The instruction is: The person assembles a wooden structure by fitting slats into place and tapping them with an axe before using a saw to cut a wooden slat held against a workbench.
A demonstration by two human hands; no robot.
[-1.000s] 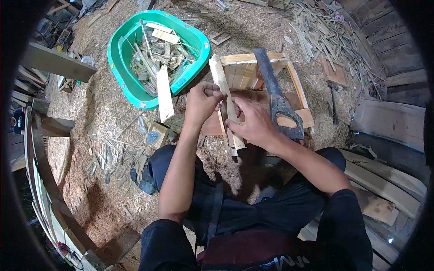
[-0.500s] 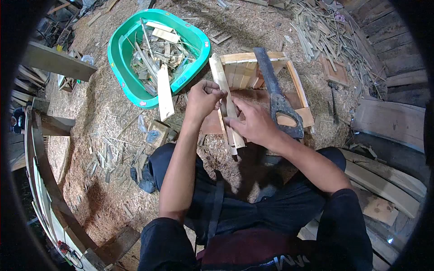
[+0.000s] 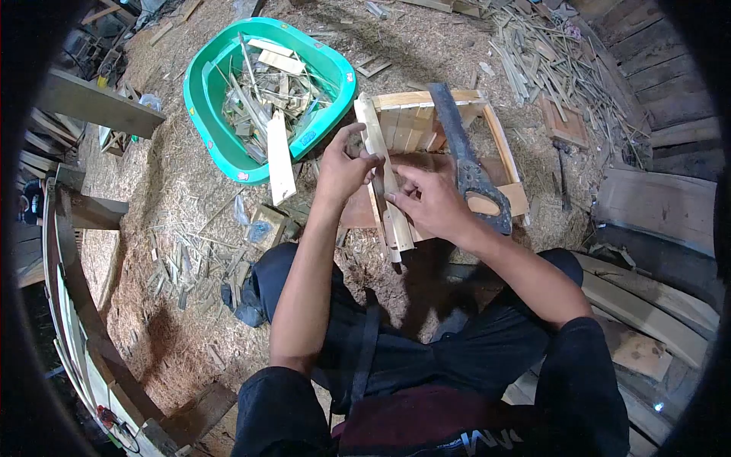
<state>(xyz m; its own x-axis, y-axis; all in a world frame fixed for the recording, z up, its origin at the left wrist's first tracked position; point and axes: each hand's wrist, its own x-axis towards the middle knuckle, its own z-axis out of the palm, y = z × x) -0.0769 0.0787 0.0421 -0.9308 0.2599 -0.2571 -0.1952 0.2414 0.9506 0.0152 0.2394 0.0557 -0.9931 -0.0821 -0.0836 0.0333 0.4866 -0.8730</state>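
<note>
Fingertip work seems in hand at the wooden strip (image 3: pixel 369 120), calling for steadiness; left hand (image 3: pixel 339 174) and right hand (image 3: pixel 437 204) curl, whether gripping anything is unclear.

Not much to read here, tbh. The maroon part of the shirt (image 3: pixel 403 423) has a big white M (image 3: pixel 477 439) on it, down at the bottom edge of the view. Right next to it there are more white strokes (image 3: pixel 506 438), kinda like a second M, but I can't swear to it. There's a tiny line of lettering (image 3: pixel 449 445) just left of the M too, way too small to make out. The tub (image 3: pixel 196 99) has little stickers on its rim, no legible words.
</note>
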